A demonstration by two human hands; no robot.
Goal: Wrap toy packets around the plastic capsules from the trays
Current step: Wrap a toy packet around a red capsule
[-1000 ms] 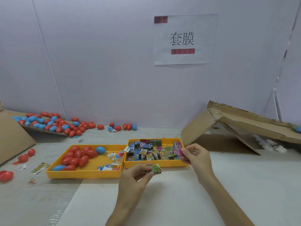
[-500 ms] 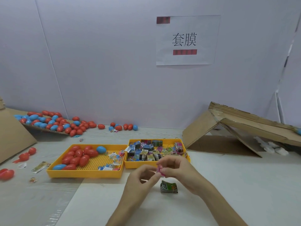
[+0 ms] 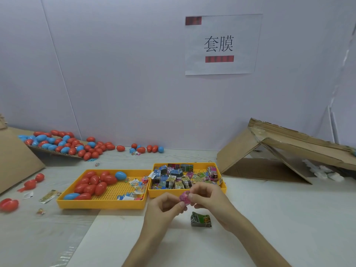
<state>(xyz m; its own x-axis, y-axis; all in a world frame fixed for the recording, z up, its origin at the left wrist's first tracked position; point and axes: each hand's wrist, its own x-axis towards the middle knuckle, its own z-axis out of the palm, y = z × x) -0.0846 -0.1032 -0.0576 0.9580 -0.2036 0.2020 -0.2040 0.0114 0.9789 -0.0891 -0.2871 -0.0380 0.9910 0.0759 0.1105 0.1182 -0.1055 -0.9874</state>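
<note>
Both hands meet low in the middle of the view, over the white table (image 3: pixel 269 218). The left hand (image 3: pixel 163 207) and right hand (image 3: pixel 210 199) each pinch a pink toy packet (image 3: pixel 184 197) between thumb and curled fingertips, holding it in the air. Just below them, at 5 o'clock from the pink one, a green toy packet (image 3: pixel 201 220) lies on the table, touched by neither hand. At 12 o'clock from the hands sits the right yellow tray (image 3: pixel 156 192), full of mixed toy packets (image 3: pixel 173 180). Touching its left side, at 10 o'clock, the left yellow tray (image 3: pixel 100 205) holds red and blue plastic capsules (image 3: pixel 92 185) and a few loose wrappers (image 3: pixel 134 186). More capsules (image 3: pixel 63 143) lie heaped at far 10 o'clock by the wall, and an open cardboard box (image 3: pixel 279 149) stands at 2 o'clock
</note>
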